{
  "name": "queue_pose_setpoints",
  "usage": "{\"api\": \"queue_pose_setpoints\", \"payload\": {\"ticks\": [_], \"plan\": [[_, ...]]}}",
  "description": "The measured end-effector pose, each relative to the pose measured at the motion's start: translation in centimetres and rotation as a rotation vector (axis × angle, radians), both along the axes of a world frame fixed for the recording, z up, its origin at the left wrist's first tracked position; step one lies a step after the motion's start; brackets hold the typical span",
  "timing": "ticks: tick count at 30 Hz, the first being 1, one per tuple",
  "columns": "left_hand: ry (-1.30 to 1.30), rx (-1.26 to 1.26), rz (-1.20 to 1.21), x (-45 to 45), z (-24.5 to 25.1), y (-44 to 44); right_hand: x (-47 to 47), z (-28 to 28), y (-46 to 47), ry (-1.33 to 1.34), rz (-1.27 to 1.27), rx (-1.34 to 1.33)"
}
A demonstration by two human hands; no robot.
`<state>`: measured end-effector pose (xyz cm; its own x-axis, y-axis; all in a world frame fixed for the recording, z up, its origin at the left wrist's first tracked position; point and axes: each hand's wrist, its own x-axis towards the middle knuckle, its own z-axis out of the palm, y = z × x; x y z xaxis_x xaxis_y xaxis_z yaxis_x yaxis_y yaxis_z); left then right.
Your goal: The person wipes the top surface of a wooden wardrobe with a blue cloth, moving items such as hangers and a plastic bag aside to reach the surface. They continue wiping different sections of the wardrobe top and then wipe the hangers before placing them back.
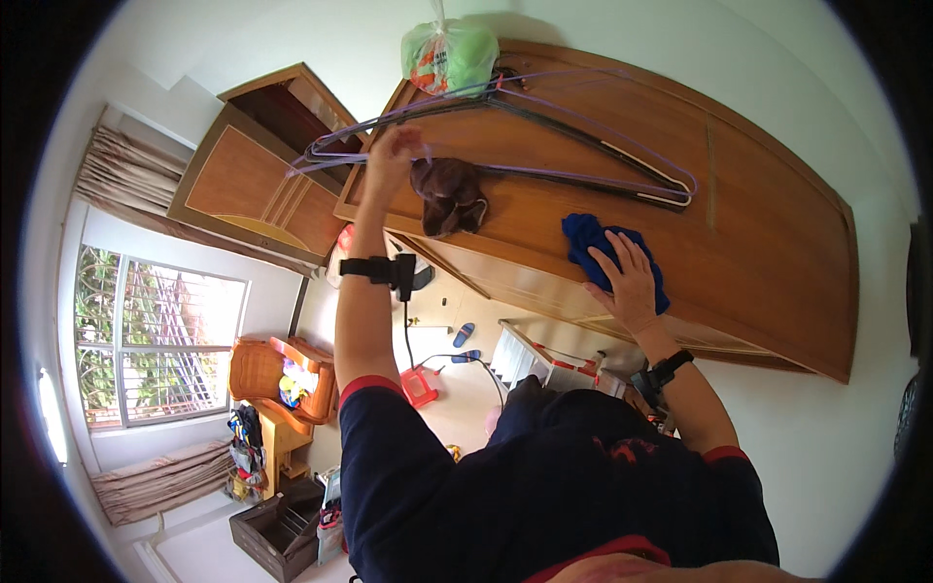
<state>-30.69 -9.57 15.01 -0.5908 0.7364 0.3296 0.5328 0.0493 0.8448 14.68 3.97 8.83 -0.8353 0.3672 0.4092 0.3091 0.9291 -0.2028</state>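
My right hand (623, 280) lies over a crumpled blue cloth (583, 240) on the brown wooden cabinet top (773, 255), its fingers spread. Up at the left, my left hand (396, 154) is raised among several thin clothes hangers (557, 131), purple and black. Whether its fingers grip one of them, I cannot tell. A dark brown cloth (448, 193) is bunched near the cabinet's front edge, just right of my left hand. The hangers lie along the cabinet top, behind both cloths.
A tied plastic bag (452, 58) with green contents stands at the cabinet's back edge. To the left, a wooden cabinet door (244, 186) hangs open. Far below are a stepladder (543, 350), blue slippers (464, 335) and a red plastic stool (418, 386). A cable trails from my left wrist strap.
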Motion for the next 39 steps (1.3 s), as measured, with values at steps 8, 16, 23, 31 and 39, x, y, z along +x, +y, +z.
{"api": "queue_pose_setpoints", "payload": {"ticks": [8, 16, 23, 31, 39], "plan": [[0.669, -0.452, 0.192, 1.0, -5.6, -1.1, 0.2, -0.4, -0.1, 0.03, -0.021, 0.011], [0.677, -0.57, 0.265, -0.6, -5.9, -0.5, 0.2, -0.8, 0.1, 0.006, -0.038, 0.022], [0.855, -0.73, 0.155, -2.6, -5.1, 0.2, 0.1, -0.6, 0.0, -0.043, -0.054, 0.011], [0.555, -0.049, 0.17, -4.8, 2.3, -0.4, 0.0, -0.4, -0.2, -0.051, -0.062, -0.015], [0.611, -0.242, -0.016, -6.7, 0.6, 3.4, -0.4, -0.1, -0.1, -0.082, -0.063, -0.002]]}}
